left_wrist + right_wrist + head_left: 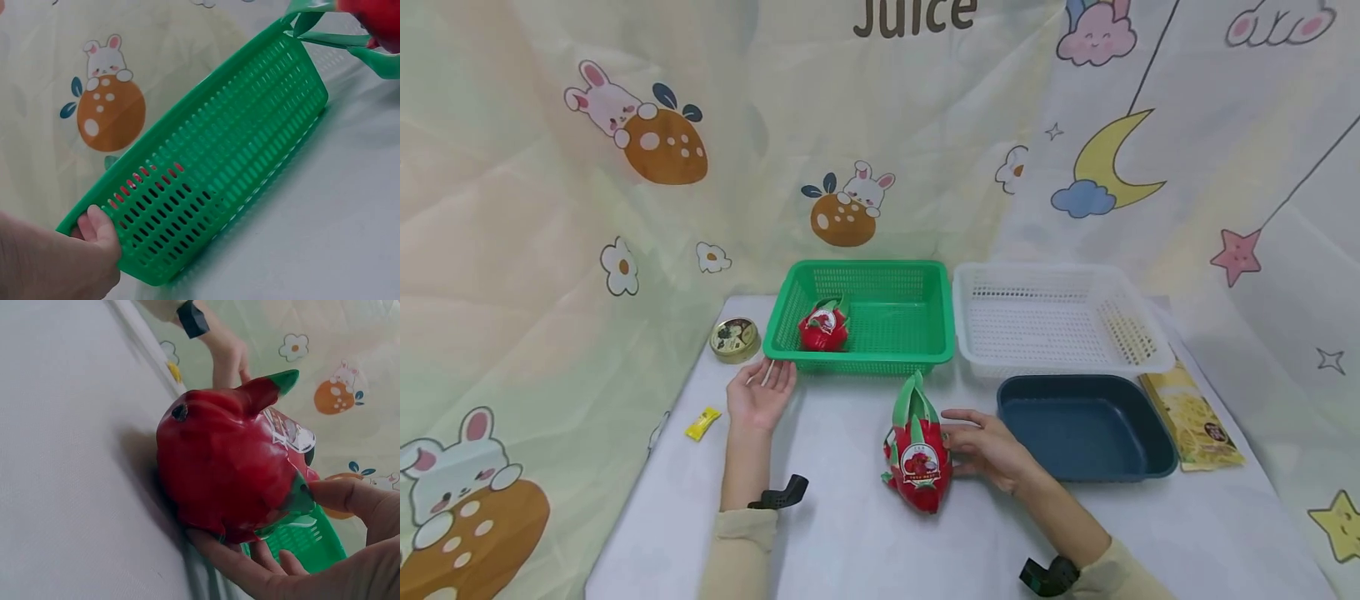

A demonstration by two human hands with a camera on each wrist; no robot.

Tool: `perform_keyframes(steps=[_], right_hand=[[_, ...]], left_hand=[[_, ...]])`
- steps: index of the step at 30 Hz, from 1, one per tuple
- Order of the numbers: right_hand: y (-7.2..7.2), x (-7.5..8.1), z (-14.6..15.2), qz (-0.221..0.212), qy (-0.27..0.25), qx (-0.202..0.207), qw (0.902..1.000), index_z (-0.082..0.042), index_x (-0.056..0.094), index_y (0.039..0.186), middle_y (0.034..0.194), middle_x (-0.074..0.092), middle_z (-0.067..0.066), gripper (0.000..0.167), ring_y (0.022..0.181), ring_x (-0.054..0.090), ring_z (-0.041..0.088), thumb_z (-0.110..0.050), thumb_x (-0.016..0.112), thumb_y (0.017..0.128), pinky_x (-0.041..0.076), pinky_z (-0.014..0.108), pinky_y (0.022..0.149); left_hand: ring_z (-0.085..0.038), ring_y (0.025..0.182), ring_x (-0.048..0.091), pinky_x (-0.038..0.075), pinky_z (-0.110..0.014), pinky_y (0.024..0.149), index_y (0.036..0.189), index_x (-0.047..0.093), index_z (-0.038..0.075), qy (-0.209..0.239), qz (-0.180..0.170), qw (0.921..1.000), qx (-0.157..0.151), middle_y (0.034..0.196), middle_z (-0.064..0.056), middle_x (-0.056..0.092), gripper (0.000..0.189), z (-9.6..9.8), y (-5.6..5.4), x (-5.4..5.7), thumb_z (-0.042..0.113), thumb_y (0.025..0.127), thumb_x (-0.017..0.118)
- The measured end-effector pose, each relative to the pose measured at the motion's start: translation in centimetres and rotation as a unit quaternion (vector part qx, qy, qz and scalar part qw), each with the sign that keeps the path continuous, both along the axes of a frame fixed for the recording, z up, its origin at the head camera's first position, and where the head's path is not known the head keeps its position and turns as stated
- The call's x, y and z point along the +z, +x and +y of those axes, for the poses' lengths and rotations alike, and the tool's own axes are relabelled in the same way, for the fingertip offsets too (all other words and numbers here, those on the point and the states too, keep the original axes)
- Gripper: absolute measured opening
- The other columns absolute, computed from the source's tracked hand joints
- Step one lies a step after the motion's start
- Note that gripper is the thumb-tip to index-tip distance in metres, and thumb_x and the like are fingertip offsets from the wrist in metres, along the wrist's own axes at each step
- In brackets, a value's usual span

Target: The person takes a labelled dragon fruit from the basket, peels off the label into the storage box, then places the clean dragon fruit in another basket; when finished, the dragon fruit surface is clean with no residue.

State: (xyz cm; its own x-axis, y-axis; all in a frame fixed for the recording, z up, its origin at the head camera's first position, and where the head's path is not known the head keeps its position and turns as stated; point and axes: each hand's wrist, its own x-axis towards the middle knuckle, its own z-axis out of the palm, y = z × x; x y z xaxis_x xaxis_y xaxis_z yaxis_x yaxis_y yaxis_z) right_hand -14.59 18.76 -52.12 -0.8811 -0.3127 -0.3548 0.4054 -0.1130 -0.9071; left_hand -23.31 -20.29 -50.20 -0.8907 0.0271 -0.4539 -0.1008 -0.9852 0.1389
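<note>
My right hand (988, 448) grips the larger dragon fruit (919, 454), a red piece with green leaves and a round printed label, at centre desk (842, 542), just in front of the green basket (906, 329). Right wrist view: thumb on one side of the fruit by a green leaf, fingers spread along the other; whether its underside touches the surface, I cannot tell. In the head view its leaf tips point toward the basket's front wall. My left hand (762, 398) is palm up at the basket's front left corner, fingers bent and touching the rim; I cannot tell whether they truly hold it. Inside, toward the left end, lies a smaller dragon fruit (824, 327), its red showing through the slots in the left wrist view. Left of the basket: a round gold tin (734, 340), and nearer me a small yellow packet (703, 423). To the right: a white basket (1052, 325) beside the green one, a dark blue tray (1082, 425) in front of it, and a yellow bag (1197, 417) by the tray's right side. Behind everything hangs a printed cloth (925, 125) with rabbits, flowers and a moon.
</note>
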Motion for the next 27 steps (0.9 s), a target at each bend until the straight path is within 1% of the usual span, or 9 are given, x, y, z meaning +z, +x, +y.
perform_keyframes(steps=[4, 6, 8, 13, 18, 21, 24, 25, 27], right_hand=[[0.0, 0.0, -0.1, -0.001, 0.000, -0.009, 1.0000, 0.004, 0.039, 0.152, 0.140, 0.063, 0.020, 0.063, 0.107, 0.069, 0.025, -0.010, 0.064, 0.097, 0.059, 0.055, 0.090], [0.1, 0.0, -0.3, -0.002, 0.003, -0.011, 0.9999, 0.004, 0.040, 0.152, 0.142, 0.062, 0.020, 0.062, 0.109, 0.069, 0.025, -0.011, 0.065, 0.098, 0.059, 0.054, 0.091], [0.1, 0.0, -0.5, -0.003, 0.004, -0.018, 0.9998, 0.005, 0.040, 0.152, 0.142, 0.062, 0.021, 0.062, 0.108, 0.070, 0.024, -0.011, 0.065, 0.098, 0.058, 0.051, 0.093], [0.1, 0.1, -0.9, -0.001, 0.017, -0.041, 0.9990, 0.006, 0.044, 0.150, 0.143, 0.061, 0.022, 0.059, 0.104, 0.071, 0.021, -0.012, 0.066, 0.099, 0.058, 0.037, 0.095], [0.1, 0.3, -1.0, 0.008, 0.029, -0.041, 0.9987, 0.007, 0.046, 0.150, 0.145, 0.058, 0.022, 0.057, 0.109, 0.069, 0.020, -0.013, 0.065, 0.100, 0.058, 0.034, 0.096], [0.3, 0.4, -0.9, 0.018, 0.036, -0.036, 0.9985, 0.006, 0.045, 0.151, 0.146, 0.058, 0.023, 0.056, 0.117, 0.067, 0.021, -0.013, 0.064, 0.101, 0.055, 0.037, 0.102], [0.5, 0.7, -0.7, 0.037, 0.048, -0.036, 0.9975, 0.006, 0.043, 0.152, 0.147, 0.057, 0.025, 0.055, 0.125, 0.064, 0.026, -0.011, 0.062, 0.102, 0.051, 0.039, 0.108], [0.5, 0.9, -0.7, 0.046, 0.058, -0.040, 0.9965, 0.006, 0.044, 0.151, 0.146, 0.058, 0.025, 0.055, 0.127, 0.063, 0.028, -0.011, 0.062, 0.102, 0.050, 0.039, 0.109], [0.6, 1.3, -0.7, 0.071, 0.079, -0.051, 0.9930, 0.005, 0.046, 0.150, 0.144, 0.060, 0.024, 0.052, 0.130, 0.061, 0.031, -0.010, 0.062, 0.102, 0.051, 0.033, 0.107]], left_hand=[[-0.022, 0.134, 0.046, 0.038, -0.040, 0.118, 0.143, 0.042, 0.013, 0.003, 0.004, 1.0000, -0.006, 0.143, -0.007, 0.044, 0.035, 0.3, 0.1, -0.2, 0.015, 0.108, 0.047], [-0.023, 0.135, 0.046, 0.039, -0.040, 0.118, 0.145, 0.041, 0.012, -0.002, 0.001, 1.0000, -0.008, 0.144, -0.007, 0.044, 0.036, 0.4, 0.1, -0.3, 0.016, 0.109, 0.046], [-0.024, 0.136, 0.046, 0.040, -0.041, 0.117, 0.146, 0.040, 0.012, -0.012, -0.001, 0.9998, -0.014, 0.145, -0.008, 0.044, 0.038, 0.6, 0.2, -0.3, 0.017, 0.109, 0.046], [-0.025, 0.137, 0.045, 0.042, -0.040, 0.116, 0.146, 0.038, 0.010, -0.032, 0.004, 0.9990, -0.032, 0.146, -0.009, 0.042, 0.039, 1.1, 0.2, -0.1, 0.018, 0.109, 0.046], [-0.024, 0.138, 0.044, 0.044, -0.039, 0.114, 0.147, 0.036, 0.010, -0.050, 0.007, 0.9974, -0.052, 0.145, -0.009, 0.040, 0.039, 1.9, 0.1, -0.2, 0.020, 0.109, 0.044], [-0.024, 0.139, 0.042, 0.044, -0.038, 0.113, 0.146, 0.037, 0.009, -0.058, 0.003, 0.9965, -0.061, 0.143, -0.010, 0.041, 0.039, 2.3, 0.3, -0.4, 0.021, 0.109, 0.043], [-0.024, 0.139, 0.042, 0.043, -0.037, 0.115, 0.141, 0.038, 0.006, -0.068, 0.001, 0.9952, -0.070, 0.140, -0.012, 0.042, 0.036, 2.7, 0.5, -0.4, 0.020, 0.109, 0.042], [-0.025, 0.138, 0.042, 0.041, -0.038, 0.116, 0.140, 0.038, 0.005, -0.072, 0.003, 0.9946, -0.075, 0.139, -0.013, 0.042, 0.034, 2.9, 0.5, -0.4, 0.020, 0.109, 0.042], [-0.026, 0.137, 0.043, 0.040, -0.038, 0.117, 0.137, 0.039, 0.005, -0.084, 0.013, 0.9921, -0.092, 0.138, -0.014, 0.043, 0.032, 3.4, 0.6, -0.5, 0.018, 0.109, 0.042]])
